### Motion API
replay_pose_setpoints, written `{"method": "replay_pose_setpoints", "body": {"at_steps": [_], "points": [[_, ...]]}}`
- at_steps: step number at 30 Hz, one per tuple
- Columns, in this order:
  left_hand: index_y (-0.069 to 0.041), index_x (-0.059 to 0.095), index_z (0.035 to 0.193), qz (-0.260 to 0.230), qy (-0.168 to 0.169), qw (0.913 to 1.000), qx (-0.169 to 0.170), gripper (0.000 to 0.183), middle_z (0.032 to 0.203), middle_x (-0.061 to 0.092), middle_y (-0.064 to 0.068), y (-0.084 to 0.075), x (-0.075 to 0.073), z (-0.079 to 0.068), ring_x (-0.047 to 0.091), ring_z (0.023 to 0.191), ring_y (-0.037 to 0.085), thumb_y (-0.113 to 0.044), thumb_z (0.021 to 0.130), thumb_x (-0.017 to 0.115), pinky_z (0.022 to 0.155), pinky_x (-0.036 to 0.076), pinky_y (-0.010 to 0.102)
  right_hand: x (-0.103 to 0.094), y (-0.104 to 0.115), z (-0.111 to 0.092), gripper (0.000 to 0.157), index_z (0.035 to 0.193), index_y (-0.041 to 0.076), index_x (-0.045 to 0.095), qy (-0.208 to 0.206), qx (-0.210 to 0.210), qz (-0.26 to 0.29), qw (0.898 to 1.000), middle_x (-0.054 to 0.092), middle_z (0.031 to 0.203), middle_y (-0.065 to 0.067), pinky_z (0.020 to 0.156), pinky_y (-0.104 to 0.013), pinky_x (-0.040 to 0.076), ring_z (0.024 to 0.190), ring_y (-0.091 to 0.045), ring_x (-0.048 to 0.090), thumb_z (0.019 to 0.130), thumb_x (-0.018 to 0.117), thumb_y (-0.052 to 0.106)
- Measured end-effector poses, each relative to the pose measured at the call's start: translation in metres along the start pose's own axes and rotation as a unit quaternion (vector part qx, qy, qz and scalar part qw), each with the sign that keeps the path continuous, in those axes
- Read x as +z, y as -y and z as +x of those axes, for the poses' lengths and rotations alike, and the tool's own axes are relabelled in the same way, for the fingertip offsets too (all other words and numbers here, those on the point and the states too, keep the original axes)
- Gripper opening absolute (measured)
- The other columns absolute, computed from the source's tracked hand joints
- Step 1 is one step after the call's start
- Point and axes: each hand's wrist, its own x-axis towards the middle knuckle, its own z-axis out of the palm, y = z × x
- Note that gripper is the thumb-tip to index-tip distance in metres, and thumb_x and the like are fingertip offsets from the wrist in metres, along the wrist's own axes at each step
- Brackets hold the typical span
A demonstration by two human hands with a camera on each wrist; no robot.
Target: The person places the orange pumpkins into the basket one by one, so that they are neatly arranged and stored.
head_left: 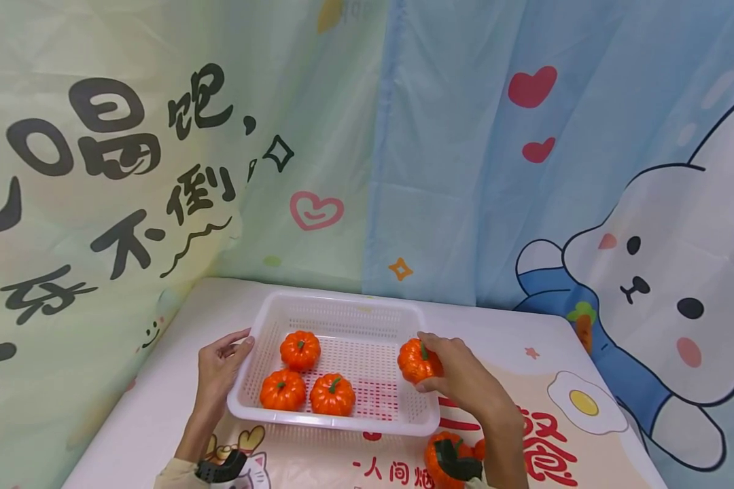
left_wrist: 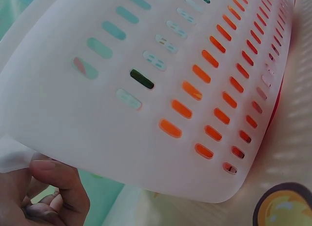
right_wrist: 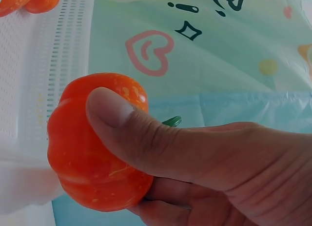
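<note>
- Orange, glossy, ribbed toy pumpkin (head_left: 416,361) with a short green stem and paler flecks: it is at the right wall of a white perforated plastic basket (head_left: 336,422); contact with the wall is unclear.
- Right hand (head_left: 467,384): thumb and fingers hold this pumpkin across its sides.
- Left hand (head_left: 219,367): thumb and fingers pinch the basket's left rim.
- Three matching pumpkins (head_left: 333,394) sit in the basket, one at its near-left corner, one behind that, one along the near edge.
- Bare mesh floor shows between them and the held pumpkin.
- Basket's far rim lies near the far edge of the white printed tabletop (head_left: 141,414); wider margins show toward its left and right edges.
- Another orange pumpkin (head_left: 439,449), partly hidden, lies nearer the tabletop's near edge, beside the right forearm.
</note>
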Motion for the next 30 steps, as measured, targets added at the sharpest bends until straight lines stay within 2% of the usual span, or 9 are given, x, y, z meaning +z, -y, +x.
{"method": "replay_pose_setpoints", "body": {"at_steps": [5, 18, 30], "points": [[-0.001, 0.069, 0.144, 0.002, 0.007, 1.0, -0.003, 0.049, 0.123, 0.075, 0.025, 0.002, 0.0, 0.001, 0.072, 0.084, 0.012, -0.034, 0.108, 0.071, 0.071, 0.064, 0.02, 0.004, 0.002, 0.004, 0.08, 0.155, 0.004, 0.06, -0.003, -0.003, -0.001, 1.0, 0.071, 0.138, -0.014, 0.102, -0.05, 0.065, 0.125, -0.032, 0.061, 0.083, 0.095, 0.01], [-0.003, 0.072, 0.141, 0.003, 0.0, 1.0, 0.001, 0.045, 0.125, 0.075, 0.027, 0.001, 0.0, 0.0, 0.073, 0.085, 0.015, -0.034, 0.108, 0.071, 0.073, 0.065, 0.022, 0.017, 0.011, 0.011, 0.081, 0.153, 0.006, 0.062, 0.005, -0.022, 0.001, 1.0, 0.072, 0.136, -0.011, 0.107, -0.053, 0.062, 0.123, -0.029, 0.06, 0.081, 0.096, 0.016], [-0.004, 0.072, 0.141, 0.006, -0.004, 1.0, 0.0, 0.045, 0.127, 0.074, 0.027, 0.0, 0.0, -0.001, 0.074, 0.086, 0.014, -0.034, 0.108, 0.07, 0.074, 0.065, 0.021, 0.025, 0.02, 0.016, 0.076, 0.151, 0.008, 0.064, 0.005, -0.033, 0.01, 0.999, 0.072, 0.136, -0.009, 0.107, -0.053, 0.062, 0.125, -0.028, 0.061, 0.081, 0.095, 0.011]]}}
